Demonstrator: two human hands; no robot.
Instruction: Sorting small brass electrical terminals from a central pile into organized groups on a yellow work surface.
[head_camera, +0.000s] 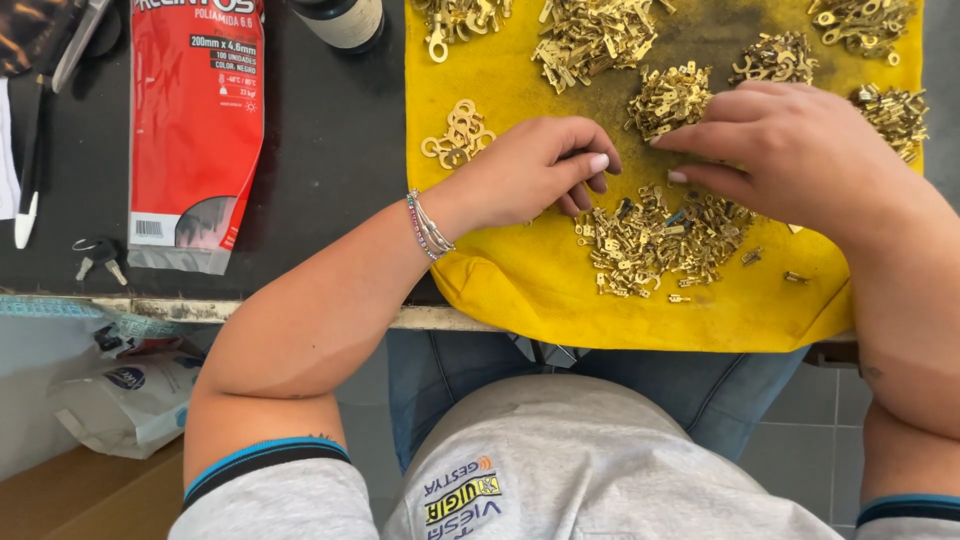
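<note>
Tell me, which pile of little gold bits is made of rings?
The small pile of rings at the yellow cloth's left edge, just beyond the left hand. Its pieces are round loops; the big pile under the hands is flat, boxy connectors.

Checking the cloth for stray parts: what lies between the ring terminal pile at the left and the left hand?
In the head view, only bare yellow cloth separates the ring terminals from the left hand.

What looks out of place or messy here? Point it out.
Mostly sorted: brass terminals sit in separate heaps on the yellow cloth. A few loose terminals lie apart from the big pile under the left hand and right hand. The cloth is dirt-smudged at the top.
</note>
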